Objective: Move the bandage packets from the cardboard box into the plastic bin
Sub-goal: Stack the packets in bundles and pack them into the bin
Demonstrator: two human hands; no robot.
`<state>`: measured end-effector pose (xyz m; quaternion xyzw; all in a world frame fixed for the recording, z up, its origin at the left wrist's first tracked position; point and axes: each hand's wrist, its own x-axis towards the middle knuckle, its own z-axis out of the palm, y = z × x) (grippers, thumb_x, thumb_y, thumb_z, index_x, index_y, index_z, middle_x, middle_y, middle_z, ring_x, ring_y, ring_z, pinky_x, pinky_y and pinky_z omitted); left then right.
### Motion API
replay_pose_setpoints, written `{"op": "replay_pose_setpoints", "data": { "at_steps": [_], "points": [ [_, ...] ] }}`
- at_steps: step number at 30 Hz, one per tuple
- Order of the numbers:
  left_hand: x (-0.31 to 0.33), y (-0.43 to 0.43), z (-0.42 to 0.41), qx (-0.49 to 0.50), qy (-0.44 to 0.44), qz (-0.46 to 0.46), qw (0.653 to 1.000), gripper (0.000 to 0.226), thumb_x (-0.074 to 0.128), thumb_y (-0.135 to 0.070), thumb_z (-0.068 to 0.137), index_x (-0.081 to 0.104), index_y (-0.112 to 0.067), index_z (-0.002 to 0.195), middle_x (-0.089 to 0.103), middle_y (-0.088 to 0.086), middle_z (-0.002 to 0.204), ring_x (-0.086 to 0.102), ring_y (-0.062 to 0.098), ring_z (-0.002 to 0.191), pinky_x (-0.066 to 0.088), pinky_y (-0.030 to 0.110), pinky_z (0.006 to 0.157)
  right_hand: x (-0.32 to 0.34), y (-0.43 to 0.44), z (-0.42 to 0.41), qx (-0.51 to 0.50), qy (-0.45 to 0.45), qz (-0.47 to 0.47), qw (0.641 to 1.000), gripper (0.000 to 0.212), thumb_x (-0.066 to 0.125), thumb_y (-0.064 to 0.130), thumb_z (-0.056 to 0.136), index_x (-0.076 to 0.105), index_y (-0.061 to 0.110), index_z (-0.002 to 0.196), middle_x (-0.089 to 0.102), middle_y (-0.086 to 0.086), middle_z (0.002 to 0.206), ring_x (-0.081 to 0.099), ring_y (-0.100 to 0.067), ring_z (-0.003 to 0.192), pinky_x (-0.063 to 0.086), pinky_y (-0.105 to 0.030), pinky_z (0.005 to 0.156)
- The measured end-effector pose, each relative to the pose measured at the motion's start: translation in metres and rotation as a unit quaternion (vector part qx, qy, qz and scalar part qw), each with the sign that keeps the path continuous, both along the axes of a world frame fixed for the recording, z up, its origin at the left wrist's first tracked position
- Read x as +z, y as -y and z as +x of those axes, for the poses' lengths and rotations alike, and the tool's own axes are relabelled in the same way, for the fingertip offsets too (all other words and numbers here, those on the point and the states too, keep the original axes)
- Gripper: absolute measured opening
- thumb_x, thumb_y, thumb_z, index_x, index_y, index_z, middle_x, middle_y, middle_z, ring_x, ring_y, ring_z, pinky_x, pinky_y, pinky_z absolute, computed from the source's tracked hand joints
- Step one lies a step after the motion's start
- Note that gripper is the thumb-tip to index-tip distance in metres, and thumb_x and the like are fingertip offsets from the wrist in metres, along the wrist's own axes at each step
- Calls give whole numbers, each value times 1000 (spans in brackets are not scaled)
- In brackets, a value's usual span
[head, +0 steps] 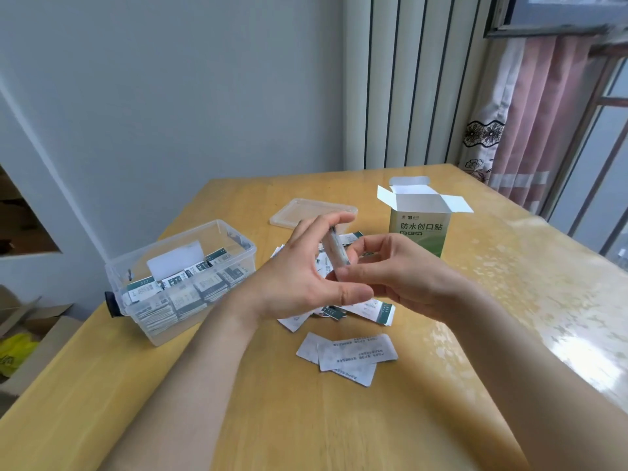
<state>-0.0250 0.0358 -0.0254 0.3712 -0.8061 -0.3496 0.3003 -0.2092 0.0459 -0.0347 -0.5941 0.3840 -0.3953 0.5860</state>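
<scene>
A slim stack of bandage packets is held in the air over the middle of the bench. It is seen edge-on, its long axis nearly upright and the top end leaning a little to the far left. The left hand is spread, with straight fingers against the stack and the index tip over its top end. The right hand is curled and pinches the stack's lower end.

More loose packets lie under the hands, and three lie face down nearer. To the left, a clear plastic bin holds rows of packets, with its lid lying flat beyond. The cardboard box stands upright on the far right with its flaps open.

The bench is yellow wood under a glossy cover, set in a corner with a pale wall, a white radiator and a pink curtain.
</scene>
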Motion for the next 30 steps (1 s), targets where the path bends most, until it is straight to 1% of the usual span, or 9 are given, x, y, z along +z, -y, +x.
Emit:
{"op": "replay_pose_setpoints", "data": {
  "at_steps": [2, 4, 6, 11, 17, 20, 26, 28, 30],
  "points": [
    [11, 2, 9, 7, -22, 43, 999, 70, 74, -55, 67, 45, -48, 130, 47, -16, 135, 45, -1, 126, 42, 25, 100, 7, -1, 6, -12, -65, -54, 996, 23, 81, 7, 72, 60, 5, 81, 64, -29, 80, 58, -29, 75, 49, -33, 72],
    [19, 4, 17, 28, -84, 71, 994, 51, 69, -46, 76, 58, -34, 124, 65, -7, 113, 62, 1, 97, 47, 18, 82, 16, -3, 13, -13, -112, -98, 989, 22, 79, 7, 76, 58, 3, 80, 68, -28, 81, 58, -23, 68, 47, -27, 65],
    [25, 3, 29, 44, -131, 86, 987, 38, 69, -34, 79, 65, -21, 114, 69, 4, 90, 59, 8, 73, 44, 16, 63, 25, -4, 24, -10, -141, -126, 982, 21, 78, 5, 77, 56, 2, 80, 69, -23, 77, 58, -20, 63, 49, -26, 63],
    [31, 4, 55, 71, -242, 132, 959, 36, 76, -27, 64, 72, -12, 97, 72, 17, 87, 66, 21, 77, 52, 21, 66, 41, 0, 50, -18, -188, -178, 966, 22, 79, 14, 77, 58, 9, 81, 69, -7, 75, 62, -15, 66, 52, -29, 68],
    [45, 12, 104, 105, -274, 146, 945, 36, 74, -22, 66, 71, -7, 99, 74, 13, 88, 65, 23, 79, 57, 27, 75, 60, 17, 96, 13, -218, -184, 958, 25, 79, 25, 77, 61, 9, 80, 73, -7, 74, 62, -15, 67, 53, -36, 71],
    [47, 18, 126, 117, -273, 152, 943, 39, 75, -22, 64, 71, -6, 100, 73, 16, 90, 68, 25, 81, 56, 34, 85, 65, 29, 121, 30, -197, -160, 967, 24, 79, 21, 77, 61, 6, 80, 73, -14, 77, 63, -20, 69, 54, -35, 72],
    [44, 28, 163, 165, -247, 149, 943, 49, 74, -26, 68, 66, -10, 114, 72, 11, 93, 68, 20, 76, 58, 27, 76, 63, 53, 169, 30, -200, -138, 970, 20, 79, 13, 78, 60, 6, 81, 70, -24, 82, 58, -22, 67, 50, -34, 68],
    [36, 34, 179, 240, -168, 87, 952, 46, 74, -33, 76, 61, -20, 118, 71, 2, 98, 65, 13, 76, 55, 24, 67, 62, 64, 184, 26, -257, -146, 955, 21, 80, 16, 77, 62, 6, 83, 72, -24, 84, 60, -21, 64, 52, -34, 68],
    [26, 36, 191, 338, -82, -56, 936, 20, 71, -28, 86, 63, -28, 104, 68, -8, 91, 60, 11, 73, 48, 25, 66, 59, 73, 197, 22, -343, -157, 926, 21, 80, 20, 76, 63, 9, 83, 72, -16, 79, 62, -18, 62, 56, -30, 67]
  ]
}}
